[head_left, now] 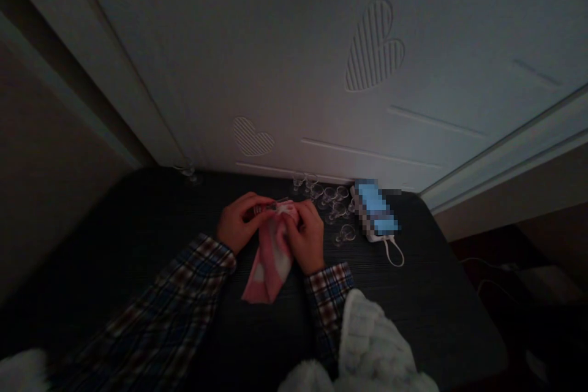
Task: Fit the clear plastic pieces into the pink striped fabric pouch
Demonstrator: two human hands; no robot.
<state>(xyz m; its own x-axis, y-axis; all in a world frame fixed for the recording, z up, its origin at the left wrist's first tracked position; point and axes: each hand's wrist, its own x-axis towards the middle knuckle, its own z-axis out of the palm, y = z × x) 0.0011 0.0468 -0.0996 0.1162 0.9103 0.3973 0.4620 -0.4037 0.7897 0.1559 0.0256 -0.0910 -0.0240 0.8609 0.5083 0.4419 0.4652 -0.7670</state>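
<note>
A pink-and-white piece of cloth (pixel 269 266) hangs down between my hands, its upper edge bunched up. The fingers of my left hand (pixel 239 222) are closed on the left side of that bunched edge. On the other side, my right hand (pixel 309 236) pinches the cloth between thumb and fingers. Something thin and pale shows at the fingertips, but it is too dark to make out. Just beyond my right hand lie several small clear plastic pieces with round loops (pixel 329 196). One such loop piece (pixel 346 233) sits nearer to me.
A phone (pixel 377 207) with a lit, blurred screen and a white strap lies at the right on the dark tabletop (pixel 404 300). Another clear piece (pixel 189 173) stands at the far left. Behind the table rises a white panel (pixel 294 73) with raised hearts.
</note>
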